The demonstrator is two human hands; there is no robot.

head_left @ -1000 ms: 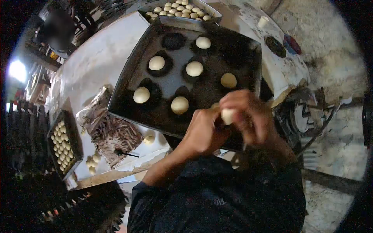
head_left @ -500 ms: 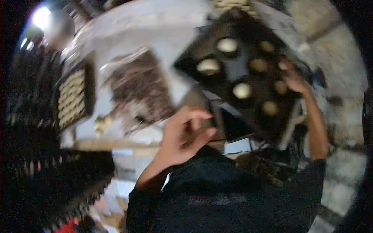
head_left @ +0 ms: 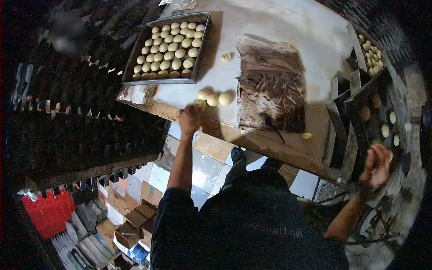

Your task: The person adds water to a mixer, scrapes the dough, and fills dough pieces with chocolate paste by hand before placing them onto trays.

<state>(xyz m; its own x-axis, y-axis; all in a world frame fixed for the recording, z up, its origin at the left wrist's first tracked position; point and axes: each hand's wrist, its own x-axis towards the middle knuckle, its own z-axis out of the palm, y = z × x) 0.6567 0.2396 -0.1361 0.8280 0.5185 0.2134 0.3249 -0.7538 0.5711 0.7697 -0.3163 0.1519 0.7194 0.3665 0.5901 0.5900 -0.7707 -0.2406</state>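
Note:
My left hand [head_left: 190, 120] is at the near edge of the table, its fingers closed around a pale dough ball [head_left: 200, 104]. Right beside it lie several more dough balls [head_left: 212, 99] in a small cluster. My right hand [head_left: 377, 167] hovers at the near end of a dark baking tray [head_left: 370, 128], fingers loosely bent and apart, with nothing visible in them. A few spaced dough balls [head_left: 385, 131] sit in that tray; one partly shows behind the right fingers.
A metal tray [head_left: 196, 74] full of rows of dough balls stands at the table's far left. A brown-stained sheet [head_left: 274, 85] covers the middle. Another filled tray [head_left: 371, 56] is at the far right. Cardboard boxes [head_left: 143, 211] and a red crate [head_left: 48, 213] stand below left.
The view has swung toward the left of the table. My left hand, empty before, has reached the cluster and closed on a dough ball. My right hand has come back toward the tray's near end.

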